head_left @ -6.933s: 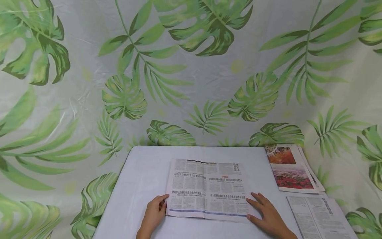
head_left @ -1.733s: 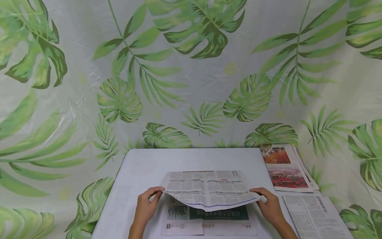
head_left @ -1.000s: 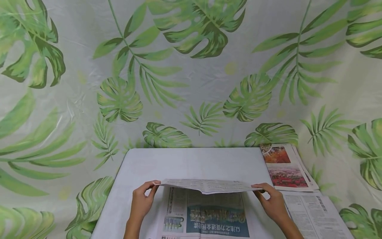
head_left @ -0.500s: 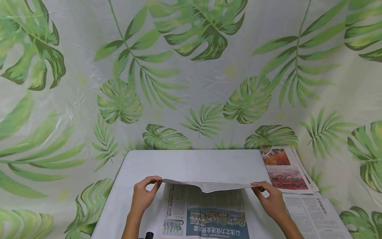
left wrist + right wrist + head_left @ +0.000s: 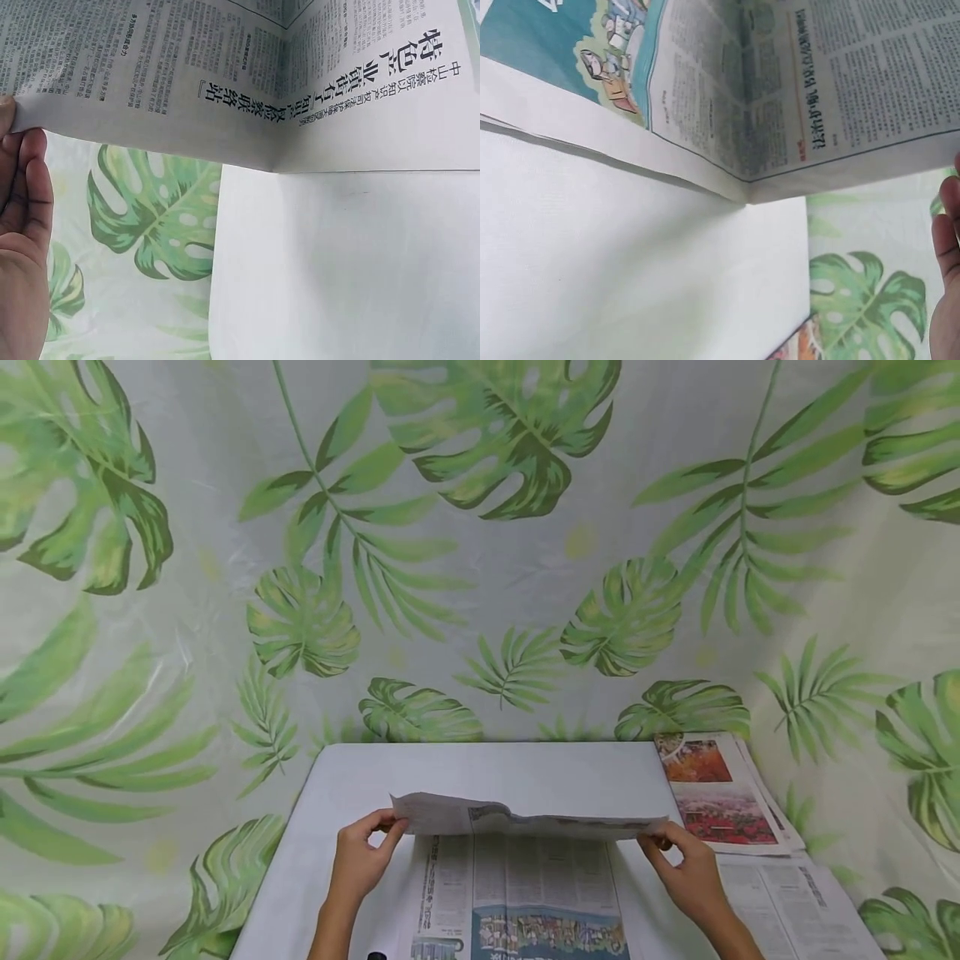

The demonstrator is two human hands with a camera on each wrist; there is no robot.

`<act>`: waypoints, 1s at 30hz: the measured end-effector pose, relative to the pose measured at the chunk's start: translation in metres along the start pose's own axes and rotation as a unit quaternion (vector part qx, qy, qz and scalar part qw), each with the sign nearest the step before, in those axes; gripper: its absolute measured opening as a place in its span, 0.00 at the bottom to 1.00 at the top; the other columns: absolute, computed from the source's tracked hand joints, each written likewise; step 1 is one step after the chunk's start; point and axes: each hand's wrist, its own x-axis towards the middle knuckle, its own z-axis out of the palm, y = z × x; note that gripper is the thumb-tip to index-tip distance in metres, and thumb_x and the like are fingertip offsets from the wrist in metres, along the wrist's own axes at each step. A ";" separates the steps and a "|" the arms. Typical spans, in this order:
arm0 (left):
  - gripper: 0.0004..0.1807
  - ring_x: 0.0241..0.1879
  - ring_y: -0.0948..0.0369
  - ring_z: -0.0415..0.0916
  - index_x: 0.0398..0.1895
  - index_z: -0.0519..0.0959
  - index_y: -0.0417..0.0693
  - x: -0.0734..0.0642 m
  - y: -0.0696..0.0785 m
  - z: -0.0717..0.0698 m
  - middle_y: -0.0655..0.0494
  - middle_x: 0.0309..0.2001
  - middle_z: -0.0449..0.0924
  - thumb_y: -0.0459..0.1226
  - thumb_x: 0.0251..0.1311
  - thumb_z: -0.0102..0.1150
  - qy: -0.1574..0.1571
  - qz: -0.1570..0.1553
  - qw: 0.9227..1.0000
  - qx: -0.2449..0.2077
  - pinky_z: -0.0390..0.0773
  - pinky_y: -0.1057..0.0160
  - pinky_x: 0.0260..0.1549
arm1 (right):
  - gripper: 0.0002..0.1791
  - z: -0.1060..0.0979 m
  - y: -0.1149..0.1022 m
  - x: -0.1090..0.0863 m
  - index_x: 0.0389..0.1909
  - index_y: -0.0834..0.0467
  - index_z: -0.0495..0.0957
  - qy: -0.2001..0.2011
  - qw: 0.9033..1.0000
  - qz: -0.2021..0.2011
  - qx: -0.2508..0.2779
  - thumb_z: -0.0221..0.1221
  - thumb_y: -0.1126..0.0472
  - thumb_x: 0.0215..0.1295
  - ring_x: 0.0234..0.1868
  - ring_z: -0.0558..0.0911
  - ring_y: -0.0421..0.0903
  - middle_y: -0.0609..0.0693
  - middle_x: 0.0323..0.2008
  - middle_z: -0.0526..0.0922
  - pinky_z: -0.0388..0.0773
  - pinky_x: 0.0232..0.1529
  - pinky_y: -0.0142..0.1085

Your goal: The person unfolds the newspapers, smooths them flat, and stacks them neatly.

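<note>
A newspaper (image 5: 543, 877) lies partly opened on the white table, its near edge raised and standing up across the sheet. Below the raised flap, the lower page shows columns of print and a blue illustrated panel. My left hand (image 5: 362, 858) pinches the flap's left end between thumb and fingers. At the flap's right end my right hand (image 5: 688, 867) pinches the paper. The left wrist view shows the lifted page (image 5: 187, 82) rising from a fold. In the right wrist view, the flap (image 5: 877, 90) also bends up, with the fingers at its edge.
A newspaper with colour photos (image 5: 723, 814) lies at the table's back right corner. Nearer on the right is another printed newspaper (image 5: 787, 906). The white table (image 5: 487, 764) meets a leaf-patterned curtain (image 5: 517, 568) behind. A small black object (image 5: 377, 955) shows at the bottom edge.
The newspaper lay flat with my hands at its sides. Both hands then pinched its near edge and lifted it. The flap now shows its inner side, uncovering the lower page.
</note>
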 end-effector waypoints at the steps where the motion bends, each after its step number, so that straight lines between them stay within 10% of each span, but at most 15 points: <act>1: 0.06 0.33 0.70 0.83 0.40 0.88 0.57 0.000 0.000 0.000 0.70 0.33 0.88 0.38 0.61 0.73 0.000 -0.001 1.000 0.001 0.81 0.69 0.37 | 0.16 0.000 0.000 0.000 0.36 0.45 0.84 0.000 1.000 0.000 -0.003 0.72 0.70 0.58 0.32 0.76 0.30 0.39 0.29 0.82 0.70 0.36 0.20; 17: 0.05 0.34 0.67 0.81 0.41 0.88 0.60 0.020 -0.004 0.010 0.67 0.35 0.88 0.41 0.64 0.71 0.022 -0.041 0.997 -0.064 0.81 0.63 0.36 | 0.11 0.021 0.016 0.001 0.36 0.46 0.84 -0.024 0.999 0.006 0.023 0.72 0.67 0.60 0.31 0.76 0.32 0.38 0.28 0.81 0.71 0.36 0.23; 30: 0.10 0.37 0.66 0.78 0.43 0.84 0.41 0.029 -0.015 0.023 0.44 0.38 0.85 0.24 0.59 0.69 0.020 -0.066 0.986 -0.152 0.78 0.70 0.37 | 0.04 0.047 0.042 -0.002 0.32 0.48 0.86 -0.047 0.997 0.054 0.012 0.71 0.61 0.64 0.29 0.75 0.32 0.39 0.26 0.83 0.74 0.31 0.32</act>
